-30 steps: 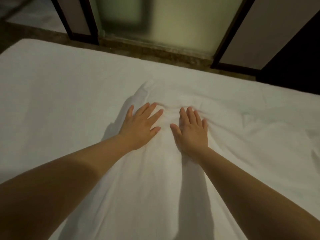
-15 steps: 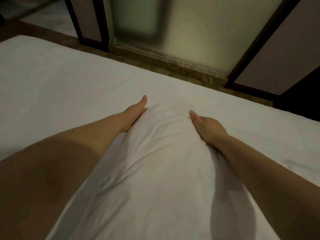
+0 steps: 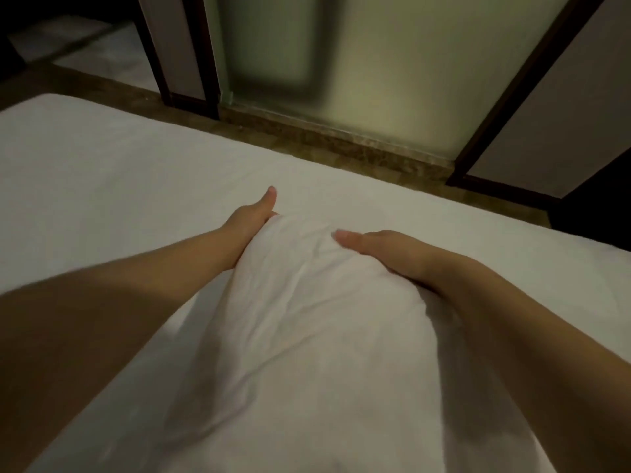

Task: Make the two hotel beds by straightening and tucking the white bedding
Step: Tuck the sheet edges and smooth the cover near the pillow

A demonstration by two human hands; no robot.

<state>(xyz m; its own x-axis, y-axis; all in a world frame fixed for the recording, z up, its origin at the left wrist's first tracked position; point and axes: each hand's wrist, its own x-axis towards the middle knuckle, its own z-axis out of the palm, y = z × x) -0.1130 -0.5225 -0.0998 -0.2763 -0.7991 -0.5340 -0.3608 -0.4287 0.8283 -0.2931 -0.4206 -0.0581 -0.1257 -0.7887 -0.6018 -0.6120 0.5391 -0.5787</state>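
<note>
Left hand (image 3: pixel 251 218): palm set against the left flank of the raised white bedding (image 3: pixel 300 302), thumb straight and pointing away from the person. The fingers are hidden behind the fold, so it cannot be told whether they are curled into the cloth or flat.

Right hand (image 3: pixel 389 252): laid over the right shoulder of the same ridge, thumb resting on top and pointing inward. Its fingers drop out of sight down the far side, so its hold cannot be told either.

Judgement: the hands bracket the ridge from opposite sides to gather and steer the bulk as one mass, not to smooth it flat.

The ridge is creased and stands proud at the middle of the bed (image 3: pixel 102 172), running back toward the person between the forearms. The sheet either side lies flat and smooth to the far edge.

Beyond the edge is a brown floor strip (image 3: pixel 341 145), then a frosted glass panel (image 3: pixel 358 63) in dark framing.

Straightening is unfinished here. No tucking is visible.
</note>
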